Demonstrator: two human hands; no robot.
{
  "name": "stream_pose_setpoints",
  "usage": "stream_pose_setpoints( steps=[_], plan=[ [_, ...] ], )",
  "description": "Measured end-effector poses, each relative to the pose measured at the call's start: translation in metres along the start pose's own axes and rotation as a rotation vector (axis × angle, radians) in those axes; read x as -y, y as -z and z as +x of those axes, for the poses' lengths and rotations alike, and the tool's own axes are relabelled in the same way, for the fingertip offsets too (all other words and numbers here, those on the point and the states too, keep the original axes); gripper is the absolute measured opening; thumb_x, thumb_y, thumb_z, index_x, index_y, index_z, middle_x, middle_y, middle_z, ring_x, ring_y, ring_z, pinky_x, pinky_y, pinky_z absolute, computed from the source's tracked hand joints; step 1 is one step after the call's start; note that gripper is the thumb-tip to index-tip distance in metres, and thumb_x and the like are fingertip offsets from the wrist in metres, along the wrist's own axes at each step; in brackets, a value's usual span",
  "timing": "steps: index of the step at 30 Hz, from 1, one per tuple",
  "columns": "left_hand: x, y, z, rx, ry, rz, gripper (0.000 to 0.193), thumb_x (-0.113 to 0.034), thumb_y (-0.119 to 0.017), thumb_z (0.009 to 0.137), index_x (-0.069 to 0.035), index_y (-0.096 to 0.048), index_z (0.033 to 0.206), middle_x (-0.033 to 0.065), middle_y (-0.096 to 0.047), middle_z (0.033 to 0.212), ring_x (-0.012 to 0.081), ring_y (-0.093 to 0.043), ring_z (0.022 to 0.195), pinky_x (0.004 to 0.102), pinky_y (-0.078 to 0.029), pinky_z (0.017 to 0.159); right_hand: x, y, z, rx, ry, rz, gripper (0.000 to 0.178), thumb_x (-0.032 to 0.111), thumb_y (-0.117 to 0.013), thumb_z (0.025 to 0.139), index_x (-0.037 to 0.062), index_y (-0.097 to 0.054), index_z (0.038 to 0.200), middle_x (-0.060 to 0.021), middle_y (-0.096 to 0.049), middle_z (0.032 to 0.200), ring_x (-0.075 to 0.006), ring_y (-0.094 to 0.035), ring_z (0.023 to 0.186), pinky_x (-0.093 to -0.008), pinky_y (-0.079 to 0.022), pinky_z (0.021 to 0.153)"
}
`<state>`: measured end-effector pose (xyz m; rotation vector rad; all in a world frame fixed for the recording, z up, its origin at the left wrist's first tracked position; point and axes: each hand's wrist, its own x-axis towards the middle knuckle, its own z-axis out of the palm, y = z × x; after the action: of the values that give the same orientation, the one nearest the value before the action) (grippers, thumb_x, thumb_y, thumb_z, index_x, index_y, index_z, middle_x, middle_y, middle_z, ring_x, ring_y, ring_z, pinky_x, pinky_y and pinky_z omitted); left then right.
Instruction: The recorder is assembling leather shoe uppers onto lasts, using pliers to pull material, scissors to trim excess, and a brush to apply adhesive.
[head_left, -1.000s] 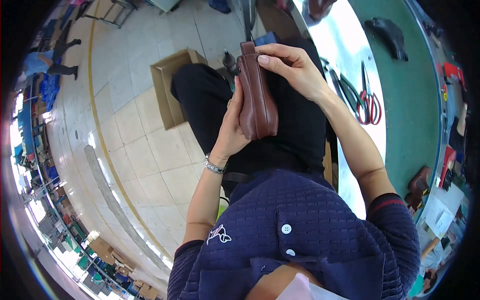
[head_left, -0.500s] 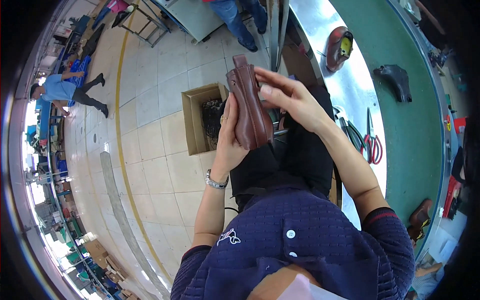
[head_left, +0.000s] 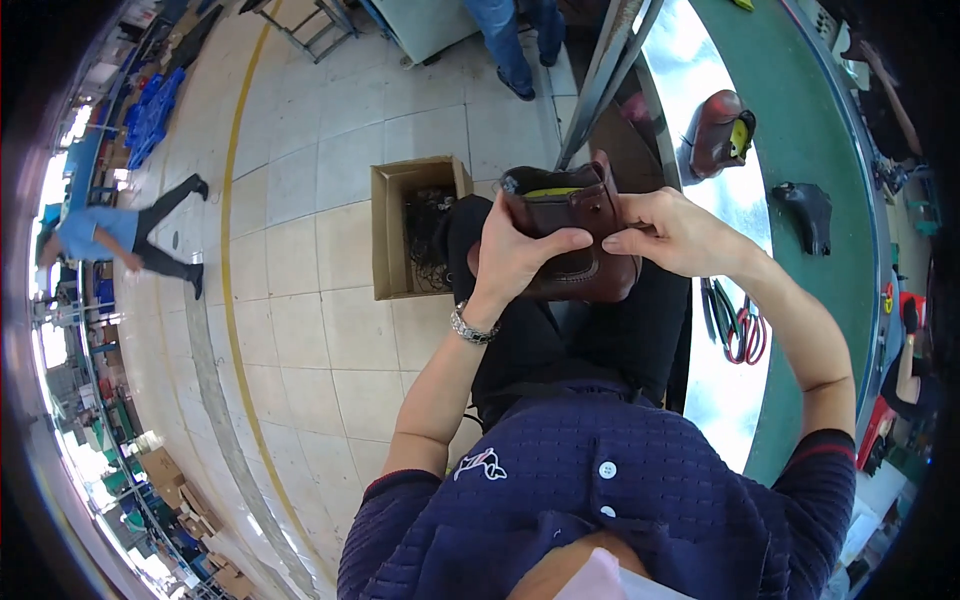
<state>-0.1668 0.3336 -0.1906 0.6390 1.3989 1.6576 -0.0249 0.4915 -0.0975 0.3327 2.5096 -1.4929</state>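
A brown leather boot [head_left: 590, 272] is up in front of me above my lap, its collar turned toward me with a yellow-green lining inside. My left hand [head_left: 520, 245] is wrapped round the collar side, the thumb laid across the leather. On the other side my right hand [head_left: 680, 230] pinches the upper edge between thumb and fingers, near a small eyelet. The fingertips behind the leather are hidden, and so is the boot's underside.
To my right runs a metal-edged bench [head_left: 715, 410] with a green top [head_left: 800, 330]. On it are another brown boot [head_left: 720, 135], a dark boot-shaped piece [head_left: 805, 215] and red-handled scissors [head_left: 748, 335]. A cardboard box [head_left: 380, 235] of dark scraps stands on the floor. A person in blue [head_left: 105, 232] walks at left.
The boot has turned from its narrow seamed back to its side and opening, and shifted right. Both hands have regripped; the right now pinches the edge. The person at left has moved.
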Motion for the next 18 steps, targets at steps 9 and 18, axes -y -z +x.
stream_pose_setpoints(
  steps=[9,18],
  plan=[
    [0.019,0.026,0.011,-0.082,-0.135,0.039,0.067,-0.024,-0.092,0.06,0.004,-0.054,0.108,0.009,-0.068,0.1,0.0131,-0.064,0.09,0.0284,-0.051,0.083,0.003,-0.016,0.026,-0.14,-0.084,-0.13,0.021,0.012,-0.065,0.086,-0.0067,-0.062,0.095,-0.024,-0.063,0.072,-0.0371,-0.064,0.064,-0.0392,-0.048,0.059],
    [0.011,0.049,0.03,0.032,-0.04,-0.156,0.056,-0.012,-0.088,0.064,0.002,-0.059,0.11,0.0069,-0.067,0.102,0.0115,-0.063,0.09,0.0287,-0.052,0.083,0.035,-0.024,0.037,-0.278,-0.081,-0.293,0.026,0.019,-0.066,0.085,-0.0052,-0.063,0.095,-0.0235,-0.063,0.072,-0.0383,-0.065,0.067,-0.0396,-0.049,0.058]
  ],
)
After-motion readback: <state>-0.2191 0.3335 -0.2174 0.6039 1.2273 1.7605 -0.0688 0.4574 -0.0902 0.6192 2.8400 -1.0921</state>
